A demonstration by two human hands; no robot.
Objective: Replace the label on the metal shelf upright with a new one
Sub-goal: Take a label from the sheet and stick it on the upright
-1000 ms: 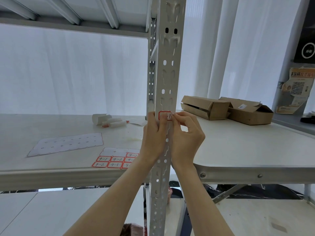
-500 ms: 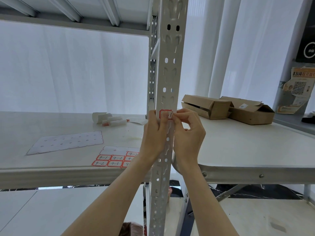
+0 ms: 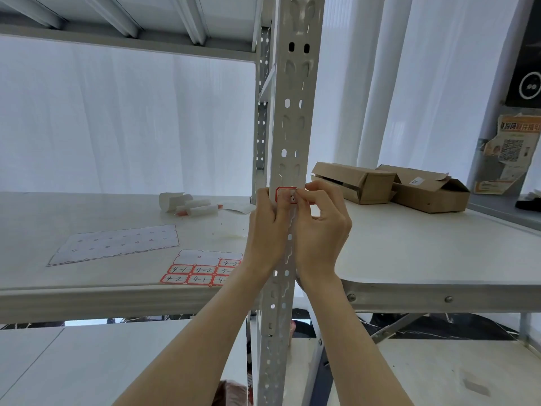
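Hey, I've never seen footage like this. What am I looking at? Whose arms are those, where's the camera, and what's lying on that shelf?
No machine here: these are a person's bare arms, filmed by a camera worn on their head, looking forward and down. The left hand holds the metal upright; the right hand picks with its fingertips at a red-bordered label stuck on it. On the shelf board behind lie a sheet of labels handwritten 4-1 and 4-2, an emptied backing sheet and some white rolls. On the table to the right sit a long cardboard box and an open-flapped box.
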